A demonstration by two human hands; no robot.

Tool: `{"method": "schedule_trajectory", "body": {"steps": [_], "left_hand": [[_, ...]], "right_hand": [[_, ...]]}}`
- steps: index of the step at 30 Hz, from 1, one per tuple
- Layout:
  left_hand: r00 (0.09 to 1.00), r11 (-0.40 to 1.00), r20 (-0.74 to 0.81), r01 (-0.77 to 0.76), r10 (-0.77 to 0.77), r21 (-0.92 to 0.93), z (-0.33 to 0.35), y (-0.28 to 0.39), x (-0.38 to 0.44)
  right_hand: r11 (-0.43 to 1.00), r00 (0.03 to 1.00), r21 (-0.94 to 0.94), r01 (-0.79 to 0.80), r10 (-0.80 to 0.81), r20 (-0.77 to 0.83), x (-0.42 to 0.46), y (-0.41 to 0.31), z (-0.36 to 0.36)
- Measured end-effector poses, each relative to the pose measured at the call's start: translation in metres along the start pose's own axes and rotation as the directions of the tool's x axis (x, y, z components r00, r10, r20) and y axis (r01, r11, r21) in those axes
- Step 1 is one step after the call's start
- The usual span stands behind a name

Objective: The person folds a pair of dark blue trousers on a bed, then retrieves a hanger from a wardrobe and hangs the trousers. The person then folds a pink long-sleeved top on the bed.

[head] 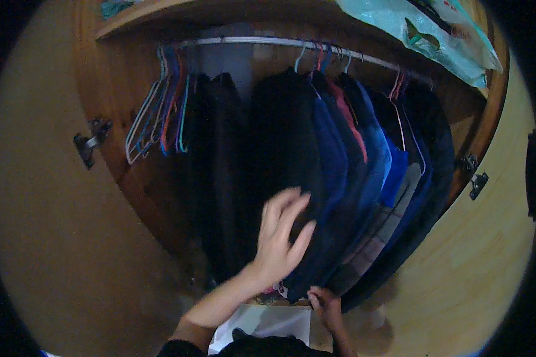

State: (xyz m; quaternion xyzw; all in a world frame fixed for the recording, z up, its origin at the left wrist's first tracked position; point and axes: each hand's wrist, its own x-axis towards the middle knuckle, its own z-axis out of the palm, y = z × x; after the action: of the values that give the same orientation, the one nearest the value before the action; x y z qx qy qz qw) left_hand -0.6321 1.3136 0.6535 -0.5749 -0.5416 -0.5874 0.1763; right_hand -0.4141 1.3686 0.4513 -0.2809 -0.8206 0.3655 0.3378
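Observation:
My left hand point(282, 236) is raised before a long black garment point(283, 134) on the rail, fingers apart and holding nothing; the hand is slightly blurred. Lower down, my right hand point(326, 303) is at the bottom edge of the dark clothes, its fingers bent. Whether it pinches the hem cannot be made out. To the right of the black garment hang a blue garment point(330, 151), a red one point(347, 114), a lighter blue one point(375, 134) and a grey-striped one point(379, 241), close together.
A white metal rail point(263, 40) spans the wooden wardrobe. Several bare coloured hangers point(163, 111) bunch at its left end. On the upper shelf point(147, 20) lies a turquoise plastic bag point(384, 22). Doors with hinges point(87, 147) stand open on both sides. A white surface point(268, 319) is below.

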Motion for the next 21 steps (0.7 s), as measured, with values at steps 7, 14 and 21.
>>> {"method": "schedule_trajectory", "body": {"steps": [7, 14, 21], "left_hand": [[0.973, 0.932, -0.131, 0.223, -0.192, 0.285, 0.069, -0.045, 0.105], [0.984, 0.969, 0.053, 0.155, -0.168, 0.192, 0.000, -0.106, 0.106], [0.976, 0.914, -0.136, 0.208, -0.171, 0.348, -0.083, -0.129, 0.112]], "right_hand": [[0.829, 0.827, -0.162, 0.536, -0.554, -0.095, 0.083, -0.133, -0.076], [0.725, 0.691, -0.238, 0.646, -0.688, -0.222, 0.111, -0.170, -0.124], [0.818, 0.788, -0.037, 0.574, -0.564, -0.247, 0.138, -0.173, -0.112]]}}
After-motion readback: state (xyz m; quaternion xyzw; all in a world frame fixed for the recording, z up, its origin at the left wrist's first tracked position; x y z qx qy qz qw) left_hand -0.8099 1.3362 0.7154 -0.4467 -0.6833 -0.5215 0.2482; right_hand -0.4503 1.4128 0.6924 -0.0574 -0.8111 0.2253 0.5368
